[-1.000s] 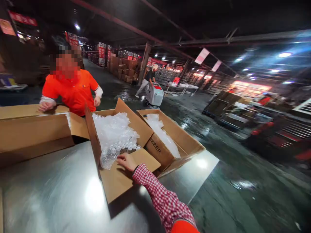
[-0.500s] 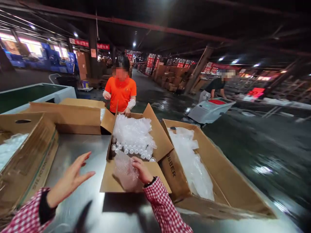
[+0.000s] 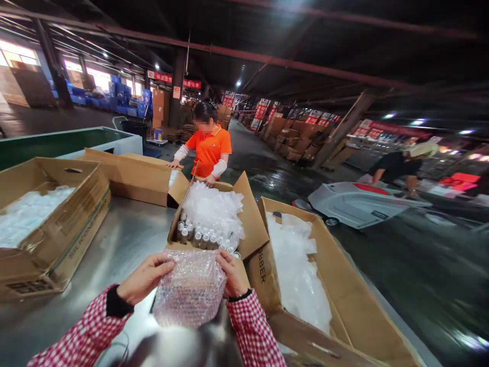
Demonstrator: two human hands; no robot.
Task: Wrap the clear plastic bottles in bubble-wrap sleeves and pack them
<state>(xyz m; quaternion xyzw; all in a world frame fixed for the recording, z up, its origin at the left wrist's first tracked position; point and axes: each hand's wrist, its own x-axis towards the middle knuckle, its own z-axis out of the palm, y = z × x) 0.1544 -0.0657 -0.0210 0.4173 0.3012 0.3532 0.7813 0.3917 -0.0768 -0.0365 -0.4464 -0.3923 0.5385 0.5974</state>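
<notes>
A clear bubble wrap bag (image 3: 191, 290) hangs flat between my hands, above the near flap of the middle box. My left hand (image 3: 147, 278) pinches its upper left corner between thumb and fingers. The upper right corner is gripped by my right hand (image 3: 232, 272). Just beyond, a cardboard box (image 3: 250, 219) holds rows of small bottles (image 3: 206, 238) with pale caps. A heap of clear bubble wrap bags (image 3: 214, 206) covers the bottles farther back. To the right, a long carton (image 3: 344, 285) contains more white plastic packaging (image 3: 298, 270).
On the left a carton (image 3: 84, 219) holds clear plastic items, standing on the metal table (image 3: 133, 224). A co-worker in an orange shirt (image 3: 208, 150) stands behind the boxes, one hand at the middle box. Another person pushes a grey floor machine (image 3: 359, 204) at right.
My left hand has come in from the left and taken the bag's other corner, so the bag is spread flat. The co-worker's arm has lowered to a box. The floor machine appears nearer.
</notes>
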